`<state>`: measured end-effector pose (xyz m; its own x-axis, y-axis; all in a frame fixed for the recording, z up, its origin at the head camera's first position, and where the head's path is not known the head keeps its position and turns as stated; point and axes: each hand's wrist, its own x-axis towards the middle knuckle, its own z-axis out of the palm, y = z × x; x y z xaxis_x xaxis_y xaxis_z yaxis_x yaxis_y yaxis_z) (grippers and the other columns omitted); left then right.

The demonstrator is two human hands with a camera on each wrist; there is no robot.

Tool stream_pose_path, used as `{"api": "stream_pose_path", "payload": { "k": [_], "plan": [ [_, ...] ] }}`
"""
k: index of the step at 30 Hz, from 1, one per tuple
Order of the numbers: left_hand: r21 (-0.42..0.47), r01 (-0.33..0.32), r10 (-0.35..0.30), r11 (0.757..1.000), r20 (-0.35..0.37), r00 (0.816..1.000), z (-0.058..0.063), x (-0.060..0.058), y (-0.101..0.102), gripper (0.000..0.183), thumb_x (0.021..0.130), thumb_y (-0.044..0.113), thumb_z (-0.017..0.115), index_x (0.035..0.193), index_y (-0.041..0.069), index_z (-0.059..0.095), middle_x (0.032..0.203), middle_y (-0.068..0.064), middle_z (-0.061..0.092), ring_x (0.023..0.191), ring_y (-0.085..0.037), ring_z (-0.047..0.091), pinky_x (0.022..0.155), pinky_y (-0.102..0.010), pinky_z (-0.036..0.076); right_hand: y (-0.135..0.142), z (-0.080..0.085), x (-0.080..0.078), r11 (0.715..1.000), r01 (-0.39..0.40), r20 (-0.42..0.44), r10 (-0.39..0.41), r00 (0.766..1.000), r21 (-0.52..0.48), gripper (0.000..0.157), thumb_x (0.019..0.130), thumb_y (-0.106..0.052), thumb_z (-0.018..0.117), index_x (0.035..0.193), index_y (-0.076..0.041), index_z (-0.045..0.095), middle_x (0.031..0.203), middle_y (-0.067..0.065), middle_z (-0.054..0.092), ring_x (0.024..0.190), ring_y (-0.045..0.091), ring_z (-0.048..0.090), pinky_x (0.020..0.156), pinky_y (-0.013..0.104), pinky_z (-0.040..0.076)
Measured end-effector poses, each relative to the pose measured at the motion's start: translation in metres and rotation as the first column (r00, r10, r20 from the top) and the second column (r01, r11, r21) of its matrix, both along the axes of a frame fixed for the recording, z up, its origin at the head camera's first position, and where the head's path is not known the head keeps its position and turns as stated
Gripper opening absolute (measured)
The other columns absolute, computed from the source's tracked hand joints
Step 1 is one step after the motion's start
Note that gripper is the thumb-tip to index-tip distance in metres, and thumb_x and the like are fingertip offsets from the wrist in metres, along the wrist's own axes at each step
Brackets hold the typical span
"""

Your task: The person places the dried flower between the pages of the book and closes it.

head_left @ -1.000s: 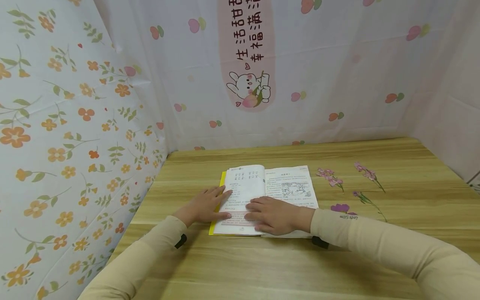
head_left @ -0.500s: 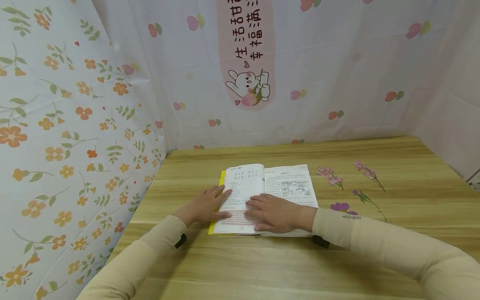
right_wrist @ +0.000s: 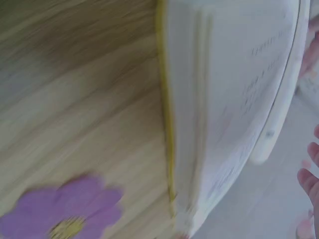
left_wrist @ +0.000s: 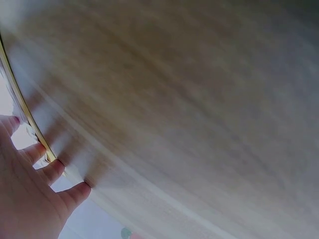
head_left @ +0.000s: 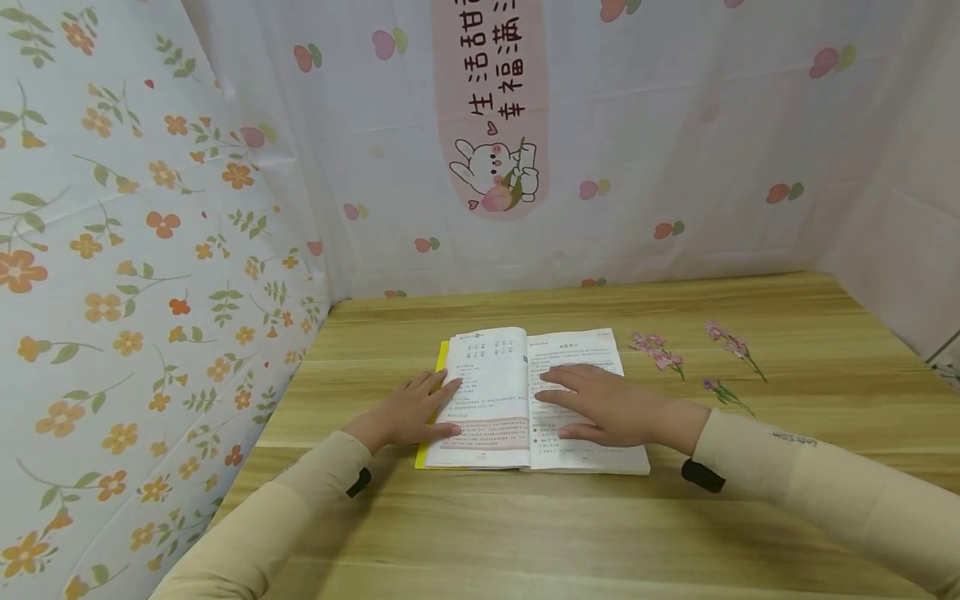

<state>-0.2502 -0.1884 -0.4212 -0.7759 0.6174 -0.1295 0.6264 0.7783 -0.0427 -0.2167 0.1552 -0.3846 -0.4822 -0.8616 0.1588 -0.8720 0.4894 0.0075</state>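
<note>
An open book (head_left: 487, 396) with printed pages and a yellow cover edge lies on the wooden table. My left hand (head_left: 401, 414) rests at its left edge, thumb and forefinger extended onto the left page. In the left wrist view, the spread fingers (left_wrist: 51, 172) of that hand touch the book's edge and the tabletop. Over the right page (head_left: 577, 450) my right hand (head_left: 618, 407) is spread, fingers extended and holding nothing. The right wrist view shows the book's thick page edge (right_wrist: 187, 114) and, beside it, a flat purple flower (right_wrist: 65, 209) with a yellow centre.
Two pink flower sprigs (head_left: 657, 352) and a purple flower on a green stem (head_left: 727, 396) lie right of the book. Behind the wooden table (head_left: 450, 533) hangs a printed curtain (head_left: 630, 125); a floral cloth (head_left: 135, 292) borders the left side.
My right hand has moved right from the book's middle fold onto the right page, uncovering the lower left page. Its forearm now hides the flat purple flower in the head view. My left hand stays put.
</note>
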Motion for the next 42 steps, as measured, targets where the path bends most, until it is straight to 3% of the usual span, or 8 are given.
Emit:
{"api": "stream_pose_path", "payload": {
  "k": [11, 17, 24, 30, 33, 35, 39, 42],
  "plan": [
    [0.010, 0.005, -0.006, 1.000, 0.004, 1.000, -0.001, -0.002, -0.001, 0.085, 0.077, 0.073, 0.027, 0.143, 0.021, 0.013, 0.143, -0.011, 0.019, 0.128, -0.029, 0.019, 0.097, -0.049, 0.021, 0.062, 0.005, 0.001, 0.978, 0.160, 0.046, -0.155, 0.987, -0.134, 0.054, 0.086, -0.044, 0.052, 0.130, -0.015, 0.042, 0.133, 0.010, 0.038, 0.120, 0.029, 0.035, 0.091, 0.048, 0.032],
    [-0.011, 0.004, -0.004, 1.000, -0.010, 1.000, -0.001, -0.003, 0.000, 0.084, 0.077, 0.073, 0.027, 0.143, 0.023, 0.012, 0.143, -0.010, 0.019, 0.128, -0.028, 0.018, 0.098, -0.047, 0.021, 0.100, 0.004, 0.000, 0.928, 0.284, 0.130, -0.259, 0.957, -0.241, 0.055, 0.084, -0.036, 0.059, 0.132, -0.017, 0.040, 0.135, 0.009, 0.036, 0.122, 0.032, 0.033, 0.091, 0.050, 0.031],
    [-0.007, 0.016, -0.016, 1.000, -0.013, 1.000, -0.002, -0.002, -0.001, 0.084, 0.078, 0.072, 0.027, 0.143, 0.021, 0.013, 0.143, -0.012, 0.020, 0.128, -0.029, 0.019, 0.097, -0.048, 0.022, 0.137, -0.001, 0.007, 0.757, 0.504, 0.417, -0.335, 0.845, -0.415, 0.046, 0.087, -0.023, 0.058, 0.129, -0.015, 0.043, 0.128, 0.007, 0.045, 0.111, 0.028, 0.043, 0.079, 0.049, 0.040],
    [0.006, 0.016, -0.016, 1.000, -0.018, 1.000, -0.004, -0.001, -0.002, 0.084, 0.077, 0.073, 0.026, 0.143, 0.021, 0.014, 0.142, -0.012, 0.020, 0.127, -0.030, 0.020, 0.096, -0.050, 0.022, 0.163, -0.004, 0.016, 0.651, 0.657, 0.529, -0.430, 0.731, -0.380, 0.047, 0.089, -0.028, 0.053, 0.130, -0.007, 0.042, 0.118, 0.013, 0.051, 0.097, 0.010, 0.050, 0.072, 0.029, 0.045],
    [0.008, 0.024, -0.024, 1.000, -0.028, 0.999, -0.006, -0.002, -0.003, 0.084, 0.078, 0.072, 0.026, 0.143, 0.020, 0.014, 0.142, -0.012, 0.020, 0.127, -0.030, 0.020, 0.096, -0.050, 0.023, 0.175, -0.009, 0.018, 0.609, 0.716, 0.575, -0.468, 0.671, -0.340, 0.053, 0.088, -0.033, 0.053, 0.131, -0.006, 0.040, 0.114, 0.017, 0.052, 0.089, 0.001, 0.049, 0.069, 0.033, 0.046],
    [0.013, 0.028, -0.028, 1.000, -0.033, 0.999, -0.006, -0.002, -0.004, 0.084, 0.078, 0.072, 0.026, 0.143, 0.020, 0.014, 0.142, -0.013, 0.021, 0.127, -0.031, 0.020, 0.096, -0.050, 0.023, 0.183, -0.013, 0.019, 0.588, 0.742, 0.605, -0.475, 0.639, -0.323, 0.056, 0.088, -0.034, 0.053, 0.132, -0.004, 0.038, 0.113, 0.018, 0.051, 0.090, 0.008, 0.052, 0.066, 0.035, 0.047],
    [0.024, 0.028, -0.027, 0.999, -0.038, 0.999, -0.006, -0.002, -0.004, 0.083, 0.079, 0.071, 0.028, 0.143, 0.020, 0.015, 0.142, -0.013, 0.022, 0.127, -0.030, 0.021, 0.096, -0.049, 0.023, 0.194, -0.020, 0.018, 0.561, 0.776, 0.628, -0.501, 0.596, -0.289, 0.062, 0.086, -0.040, 0.054, 0.131, -0.001, 0.038, 0.109, 0.019, 0.051, 0.093, 0.033, 0.052, 0.062, 0.031, 0.047],
    [0.037, 0.029, -0.028, 0.999, -0.033, 0.999, -0.006, 0.000, -0.003, 0.082, 0.079, 0.070, 0.030, 0.142, 0.020, 0.016, 0.141, -0.013, 0.023, 0.126, -0.030, 0.021, 0.096, -0.049, 0.023, 0.198, -0.026, 0.018, 0.546, 0.792, 0.616, -0.534, 0.580, -0.272, 0.062, 0.084, -0.042, 0.055, 0.128, -0.001, 0.042, 0.107, 0.019, 0.052, 0.094, 0.037, 0.051, 0.061, 0.032, 0.046]
  ]
}}
